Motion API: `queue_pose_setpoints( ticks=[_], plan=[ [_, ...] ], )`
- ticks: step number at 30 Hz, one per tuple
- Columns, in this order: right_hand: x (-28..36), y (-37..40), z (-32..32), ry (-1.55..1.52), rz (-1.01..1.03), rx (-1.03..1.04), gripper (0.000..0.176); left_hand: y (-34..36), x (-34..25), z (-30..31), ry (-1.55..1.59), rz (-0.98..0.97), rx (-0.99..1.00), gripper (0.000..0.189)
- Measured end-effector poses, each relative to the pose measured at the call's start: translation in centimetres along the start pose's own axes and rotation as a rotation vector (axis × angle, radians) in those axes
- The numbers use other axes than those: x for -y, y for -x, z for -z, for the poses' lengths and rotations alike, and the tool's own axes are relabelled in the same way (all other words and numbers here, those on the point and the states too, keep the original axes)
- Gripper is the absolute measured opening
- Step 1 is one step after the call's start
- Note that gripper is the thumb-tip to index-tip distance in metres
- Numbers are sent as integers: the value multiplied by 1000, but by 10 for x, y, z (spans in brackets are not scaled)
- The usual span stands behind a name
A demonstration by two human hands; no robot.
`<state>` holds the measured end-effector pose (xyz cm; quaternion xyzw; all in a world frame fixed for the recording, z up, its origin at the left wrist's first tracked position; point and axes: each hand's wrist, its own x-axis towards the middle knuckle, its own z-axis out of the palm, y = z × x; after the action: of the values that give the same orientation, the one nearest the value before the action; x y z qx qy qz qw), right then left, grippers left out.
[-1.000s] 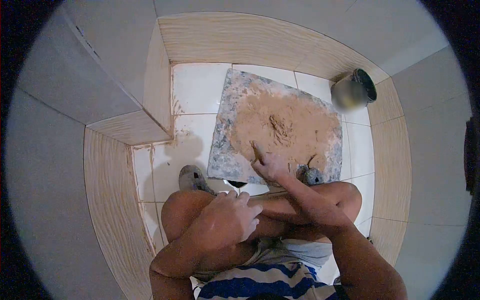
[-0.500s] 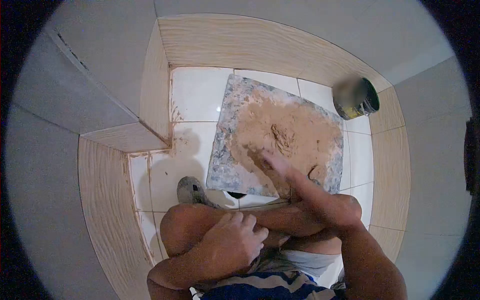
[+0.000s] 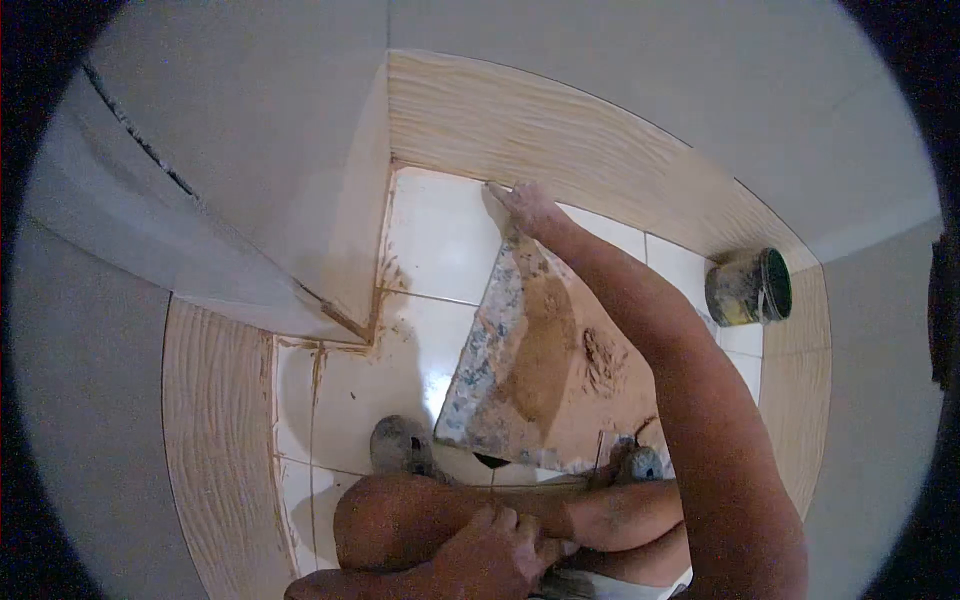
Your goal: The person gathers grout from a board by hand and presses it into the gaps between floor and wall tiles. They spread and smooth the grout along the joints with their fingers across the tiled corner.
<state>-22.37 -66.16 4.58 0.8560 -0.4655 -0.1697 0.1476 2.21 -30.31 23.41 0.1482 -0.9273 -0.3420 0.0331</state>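
My right hand [image 3: 528,208] is stretched to the far wall, its fingers bunched at the joint between the white floor tiles [image 3: 435,230] and the wavy beige wall tile [image 3: 480,115]. Whether those fingers hold anything is too small to see. My left hand [image 3: 505,545] rests by my bent leg with its fingers curled, and what lies inside them is hidden. Beneath my right forearm is a speckled board [image 3: 475,375] spread with brownish-pink grout paste [image 3: 545,350]. A rough mound of paste [image 3: 602,360] sits on it, partly beside the forearm.
A stained bucket [image 3: 740,290] stands in the far right corner. My shoe [image 3: 400,445] is left of the board. A wall corner [image 3: 345,320] juts in from the left, with brown smears along its base.
My right hand has moved from above the paste on the board to the foot of the far wall. My left hand stays by my leg. The view has shifted.
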Motion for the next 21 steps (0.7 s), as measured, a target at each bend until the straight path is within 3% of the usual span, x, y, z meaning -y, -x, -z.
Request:
queue_pose_setpoints(
  ticks=[4,6,9,13,15,16,18,21],
  plan=[
    [9,-42,0,-189,-30,107,59,-1,-2,8,42,20,4,30],
    [14,-48,2,115,8,129,58,0,-3,3,150,86,-129,30],
    [16,-68,2,117,18,296,64,-1,-2,6,69,78,-107,26],
    [8,-63,-15,76,35,297,68,-3,-3,7,180,124,-26,22],
    [-13,-59,-27,-51,208,95,75,0,-3,6,139,83,-105,21],
    [-19,-56,-30,-53,209,96,75,-1,-3,8,141,83,-104,21],
    [-33,-47,-24,-616,5,398,78,-2,-3,14,104,124,23,22],
    [-84,-54,-148,-379,30,371,82,-3,-1,16,121,111,4,22]
  ],
)
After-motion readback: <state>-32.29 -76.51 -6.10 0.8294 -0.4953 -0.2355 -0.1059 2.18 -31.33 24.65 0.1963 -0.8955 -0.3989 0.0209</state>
